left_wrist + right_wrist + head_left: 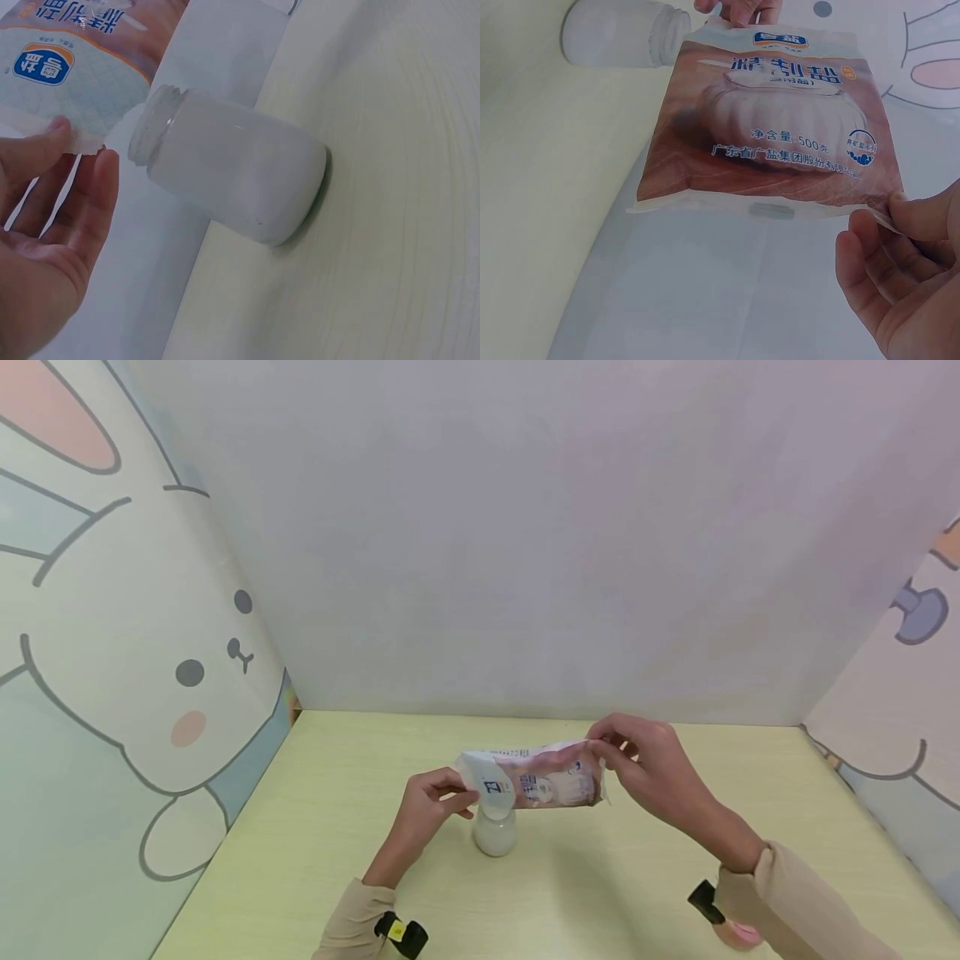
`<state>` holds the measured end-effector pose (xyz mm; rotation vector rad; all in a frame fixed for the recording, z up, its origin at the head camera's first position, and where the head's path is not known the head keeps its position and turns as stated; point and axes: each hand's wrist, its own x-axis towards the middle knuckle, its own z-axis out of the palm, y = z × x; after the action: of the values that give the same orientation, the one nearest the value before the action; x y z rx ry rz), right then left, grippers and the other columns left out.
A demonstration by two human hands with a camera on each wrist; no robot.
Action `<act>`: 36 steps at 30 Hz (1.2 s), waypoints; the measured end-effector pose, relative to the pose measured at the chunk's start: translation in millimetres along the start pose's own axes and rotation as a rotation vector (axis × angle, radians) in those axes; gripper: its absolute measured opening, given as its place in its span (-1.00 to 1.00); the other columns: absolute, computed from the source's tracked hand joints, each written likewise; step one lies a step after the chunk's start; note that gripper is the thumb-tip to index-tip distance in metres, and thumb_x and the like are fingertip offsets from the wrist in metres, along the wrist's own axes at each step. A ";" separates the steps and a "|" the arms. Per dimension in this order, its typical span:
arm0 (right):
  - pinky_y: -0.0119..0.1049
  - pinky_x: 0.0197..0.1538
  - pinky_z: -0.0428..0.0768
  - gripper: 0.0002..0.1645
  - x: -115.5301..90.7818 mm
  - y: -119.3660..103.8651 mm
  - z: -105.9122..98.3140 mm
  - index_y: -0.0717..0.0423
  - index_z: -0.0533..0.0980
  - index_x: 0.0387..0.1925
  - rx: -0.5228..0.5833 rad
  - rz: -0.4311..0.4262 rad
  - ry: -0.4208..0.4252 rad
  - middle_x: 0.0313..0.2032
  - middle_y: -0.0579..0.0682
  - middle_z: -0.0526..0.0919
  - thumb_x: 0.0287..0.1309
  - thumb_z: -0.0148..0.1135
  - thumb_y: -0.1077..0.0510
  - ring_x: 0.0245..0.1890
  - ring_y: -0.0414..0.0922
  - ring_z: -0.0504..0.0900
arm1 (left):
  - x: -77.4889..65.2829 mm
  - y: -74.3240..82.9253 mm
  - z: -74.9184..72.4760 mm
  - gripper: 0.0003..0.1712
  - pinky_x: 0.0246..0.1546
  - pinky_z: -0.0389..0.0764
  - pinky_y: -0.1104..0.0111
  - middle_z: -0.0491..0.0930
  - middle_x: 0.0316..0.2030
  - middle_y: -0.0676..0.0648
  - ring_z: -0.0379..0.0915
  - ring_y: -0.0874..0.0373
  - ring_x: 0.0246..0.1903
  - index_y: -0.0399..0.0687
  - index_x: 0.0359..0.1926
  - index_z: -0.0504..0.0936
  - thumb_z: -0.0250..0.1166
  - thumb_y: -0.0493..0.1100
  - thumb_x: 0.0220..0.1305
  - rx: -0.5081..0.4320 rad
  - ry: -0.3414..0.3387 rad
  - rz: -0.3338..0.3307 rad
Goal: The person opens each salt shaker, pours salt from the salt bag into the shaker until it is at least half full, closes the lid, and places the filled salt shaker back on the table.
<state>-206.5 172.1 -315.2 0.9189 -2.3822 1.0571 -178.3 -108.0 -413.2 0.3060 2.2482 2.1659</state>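
Observation:
A printed bag of salt (pixel 551 777), brown and pale blue, is held up between both hands, tilted down toward a jar. My left hand (pixel 432 810) pinches a corner at its lower, pale blue end, with the thumb on top in the left wrist view. At the higher end my right hand (pixel 651 760) pinches the other end's corner between thumb and fingers. Beneath the low end stands a lidless glass jar (pixel 232 165), whitish inside nearly to the neck. White salt (pixel 124 129) spans from the bag's edge to the jar mouth.
The pale yellow table (pixel 360 752) meets a plain grey wall (pixel 540 543) at its back edge. A rabbit-printed panel (pixel 112 693) borders the left side, another printed panel the right. A pink round object (pixel 741 936) lies partly hidden under the right sleeve.

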 end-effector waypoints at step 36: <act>-0.44 -0.55 0.50 -0.81 0.0 -0.7 -0.3 -0.01 0.51 -0.47 -0.015 -0.001 -0.002 -0.55 -0.24 0.52 -0.03 0.21 0.36 -0.60 -0.32 0.41 | -0.4 -0.3 0.4 -0.85 -0.37 0.60 0.13 0.55 -0.31 -0.18 0.51 -0.01 -0.31 -0.23 -0.29 0.57 0.26 -0.32 0.05 0.014 0.001 0.015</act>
<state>-206.0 171.9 -314.6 0.9159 -2.3879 1.0373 -177.9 -107.7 -413.6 0.3234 2.2702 2.1588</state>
